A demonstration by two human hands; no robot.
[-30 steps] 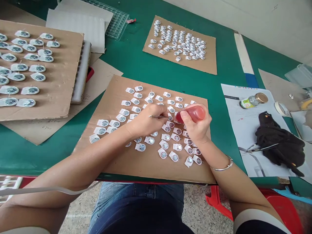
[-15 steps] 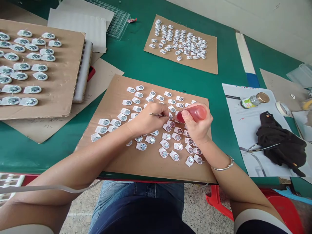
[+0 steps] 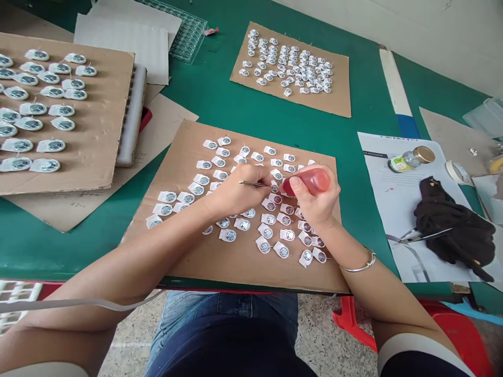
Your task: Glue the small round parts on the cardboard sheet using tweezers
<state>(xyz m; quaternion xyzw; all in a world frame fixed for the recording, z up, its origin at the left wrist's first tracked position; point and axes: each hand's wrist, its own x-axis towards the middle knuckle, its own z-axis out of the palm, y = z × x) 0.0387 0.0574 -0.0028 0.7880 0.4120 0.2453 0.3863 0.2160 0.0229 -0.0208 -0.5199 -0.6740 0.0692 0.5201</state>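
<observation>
My left hand (image 3: 247, 189) is closed on a pair of thin metal tweezers (image 3: 251, 184), their tips pointing right. In my right hand (image 3: 320, 201) is a red squeeze bottle (image 3: 314, 181), tilted with its narrow end down and to the left. The bottle's nozzle and the tweezer tips come close together over the small white pieces with round silvery centres (image 3: 283, 219). Several of these pieces lie in rough rows on a brown cardboard sheet (image 3: 236, 264). My hands hide some of the pieces in the middle.
Similar pieces cover a second cardboard sheet (image 3: 340, 89) at the back and a raised cardboard sheet (image 3: 102, 136) at the left. On the right lie a small glass jar (image 3: 412, 158), a tape roll (image 3: 459, 172), a black cloth (image 3: 451, 230) and a metal tool (image 3: 428, 236) on printed paper.
The view has shifted very slightly. Both hands keep the tweezers and the squeeze bottle at nearly the same spot over the pieces.
</observation>
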